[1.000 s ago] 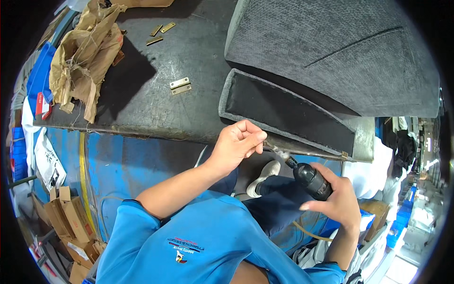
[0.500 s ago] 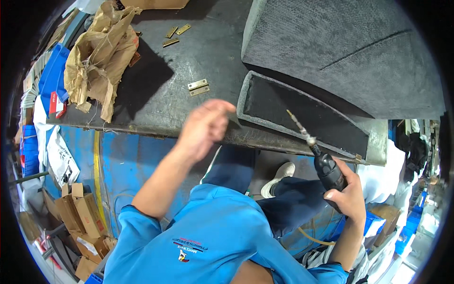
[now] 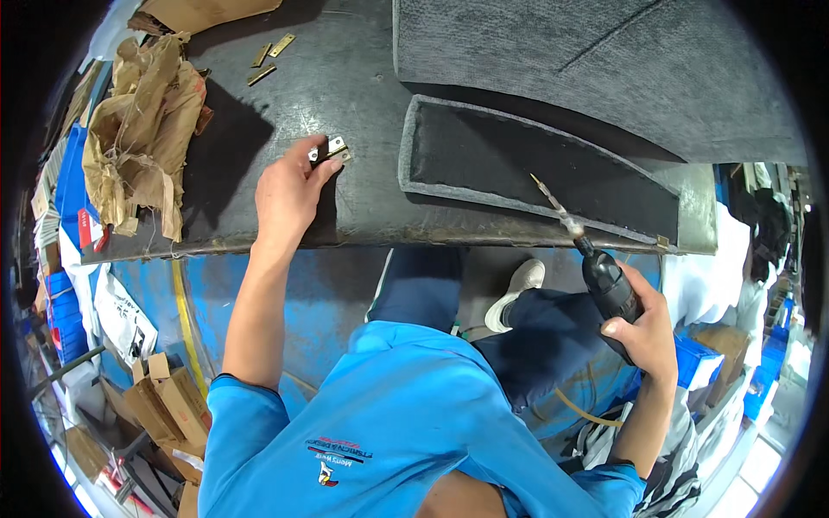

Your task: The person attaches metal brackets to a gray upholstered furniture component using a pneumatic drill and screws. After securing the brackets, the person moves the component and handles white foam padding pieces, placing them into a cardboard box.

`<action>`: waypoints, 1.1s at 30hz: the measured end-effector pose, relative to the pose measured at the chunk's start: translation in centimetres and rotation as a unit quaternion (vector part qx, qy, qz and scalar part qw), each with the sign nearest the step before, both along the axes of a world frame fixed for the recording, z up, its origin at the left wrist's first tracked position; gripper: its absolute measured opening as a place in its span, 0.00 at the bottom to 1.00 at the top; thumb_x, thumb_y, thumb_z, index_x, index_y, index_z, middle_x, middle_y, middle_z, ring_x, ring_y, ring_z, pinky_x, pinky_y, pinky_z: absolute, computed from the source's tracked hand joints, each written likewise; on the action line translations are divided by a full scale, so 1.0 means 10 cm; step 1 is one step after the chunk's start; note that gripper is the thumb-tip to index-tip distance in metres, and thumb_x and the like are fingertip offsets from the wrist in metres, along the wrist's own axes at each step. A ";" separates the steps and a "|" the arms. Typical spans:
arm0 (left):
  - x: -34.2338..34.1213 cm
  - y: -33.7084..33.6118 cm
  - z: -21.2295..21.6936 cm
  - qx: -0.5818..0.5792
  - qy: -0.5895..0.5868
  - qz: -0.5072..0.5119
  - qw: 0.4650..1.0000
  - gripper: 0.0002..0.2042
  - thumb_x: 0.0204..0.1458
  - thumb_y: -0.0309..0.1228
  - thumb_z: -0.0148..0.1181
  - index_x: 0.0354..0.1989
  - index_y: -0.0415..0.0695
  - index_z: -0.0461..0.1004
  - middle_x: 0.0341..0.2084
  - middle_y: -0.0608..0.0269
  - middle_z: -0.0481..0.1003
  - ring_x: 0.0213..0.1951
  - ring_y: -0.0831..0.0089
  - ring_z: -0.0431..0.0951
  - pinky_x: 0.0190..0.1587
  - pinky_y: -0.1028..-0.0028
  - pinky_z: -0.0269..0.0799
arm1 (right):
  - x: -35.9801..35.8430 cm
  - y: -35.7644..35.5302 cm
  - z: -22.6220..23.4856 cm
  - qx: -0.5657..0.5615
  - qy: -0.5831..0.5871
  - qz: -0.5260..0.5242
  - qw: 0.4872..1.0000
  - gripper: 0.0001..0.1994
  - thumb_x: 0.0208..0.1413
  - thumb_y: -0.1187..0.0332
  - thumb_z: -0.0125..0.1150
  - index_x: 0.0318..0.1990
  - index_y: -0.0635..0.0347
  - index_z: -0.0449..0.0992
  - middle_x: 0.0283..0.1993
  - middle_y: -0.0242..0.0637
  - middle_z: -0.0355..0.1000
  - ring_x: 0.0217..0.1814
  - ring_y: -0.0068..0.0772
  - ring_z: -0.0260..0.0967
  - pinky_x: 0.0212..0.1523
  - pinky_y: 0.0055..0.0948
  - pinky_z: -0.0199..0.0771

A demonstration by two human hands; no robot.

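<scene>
Taking hold of a hinge [image 3: 338, 145] on the desk [image 3: 367, 211] seems the step in hand: the left hand [image 3: 289, 198] pinches it, grip nearly closed; the right hand [image 3: 649, 332] grasps a power screwdriver [image 3: 611, 287]. Lifting would call for a firm pinch.

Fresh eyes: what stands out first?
A grey upholstered piece fills the upper right, a black-faced panel just below it. Below that, the right hand holds a black driver, bit pointing up-left. Left of centre, the left hand touches a metal hinge on the bench.
</scene>
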State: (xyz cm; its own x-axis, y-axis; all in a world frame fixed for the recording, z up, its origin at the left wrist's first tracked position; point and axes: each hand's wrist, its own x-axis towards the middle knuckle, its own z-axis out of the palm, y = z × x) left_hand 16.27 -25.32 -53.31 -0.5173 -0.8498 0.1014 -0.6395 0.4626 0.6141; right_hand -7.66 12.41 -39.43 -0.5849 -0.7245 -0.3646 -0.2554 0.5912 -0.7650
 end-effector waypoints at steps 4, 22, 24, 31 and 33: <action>0.03 0.02 0.00 -0.005 0.001 -0.026 1.000 0.13 0.55 0.34 0.70 0.46 0.44 0.83 0.17 0.63 0.71 0.21 0.74 0.67 0.26 0.71 0.62 | -0.04 0.07 -0.04 -0.004 0.010 0.000 1.000 0.46 0.36 0.48 0.82 0.61 0.68 0.73 0.49 0.37 0.79 0.51 0.27 0.73 0.57 0.29 0.70; -0.58 0.98 -0.21 -0.287 0.103 -0.223 0.926 0.26 0.38 0.25 0.64 0.52 0.55 0.83 0.18 0.69 0.61 0.19 0.71 0.67 0.21 0.69 0.66 | -0.21 0.00 -0.10 0.025 -0.016 -0.010 1.000 0.53 0.31 0.39 0.83 0.61 0.70 0.72 0.48 0.37 0.78 0.51 0.26 0.72 0.57 0.28 0.69; -0.58 0.95 -0.16 -0.285 0.090 -0.241 0.924 0.26 0.39 0.25 0.64 0.53 0.56 0.82 0.18 0.69 0.61 0.19 0.72 0.67 0.21 0.69 0.66 | -0.21 -0.03 -0.10 0.025 -0.009 -0.003 1.000 0.53 0.30 0.39 0.83 0.61 0.70 0.72 0.48 0.37 0.78 0.51 0.26 0.72 0.57 0.28 0.69; -0.59 0.94 -0.15 -0.277 0.082 -0.246 0.925 0.28 0.38 0.26 0.64 0.54 0.57 0.82 0.18 0.70 0.61 0.19 0.73 0.66 0.21 0.70 0.65 | -0.17 -0.14 -0.05 0.029 -0.033 -0.019 0.999 0.53 0.29 0.40 0.84 0.60 0.70 0.72 0.48 0.36 0.78 0.50 0.26 0.72 0.56 0.27 0.69; -0.60 0.98 -0.19 -0.287 0.086 -0.233 0.925 0.28 0.37 0.27 0.63 0.54 0.57 0.82 0.18 0.70 0.61 0.19 0.73 0.66 0.21 0.71 0.64 | -0.17 -0.13 -0.07 0.034 -0.030 -0.012 0.999 0.53 0.29 0.40 0.84 0.60 0.69 0.72 0.48 0.36 0.78 0.50 0.25 0.72 0.56 0.27 0.69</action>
